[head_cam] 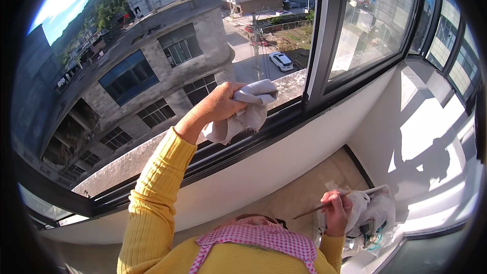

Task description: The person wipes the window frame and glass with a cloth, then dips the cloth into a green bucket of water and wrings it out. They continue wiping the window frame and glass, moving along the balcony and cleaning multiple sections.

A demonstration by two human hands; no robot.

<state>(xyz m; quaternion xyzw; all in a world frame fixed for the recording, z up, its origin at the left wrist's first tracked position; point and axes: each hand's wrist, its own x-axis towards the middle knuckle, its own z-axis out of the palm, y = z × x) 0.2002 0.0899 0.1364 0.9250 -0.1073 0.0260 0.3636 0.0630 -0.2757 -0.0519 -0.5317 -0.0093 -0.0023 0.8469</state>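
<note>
A crumpled pale grey cloth (255, 112) is gripped in my left hand (225, 101), on a yellow-sleeved arm stretched forward. The cloth hangs over the dark metal frame of a sliding window, at an opening; whether it touches the frame I cannot tell. Lower down and to the right, my right hand (336, 211) is closed around a thin brown stick (310, 211), which slants down to the left. Beside that hand is a light-coloured basket or bin (385, 190) with white plastic bags (380, 209) and other items in it. A pink-and-white gingham apron (258, 238) covers my front.
The window's lower track (243, 150) runs diagonally above a white wall (289, 148). A vertical frame post (317, 45) and glass pane (371, 26) stand to the right. Beyond the opening lie an outer ledge (125, 163), a drop and a building (213, 42). The floor (308, 182) is below.
</note>
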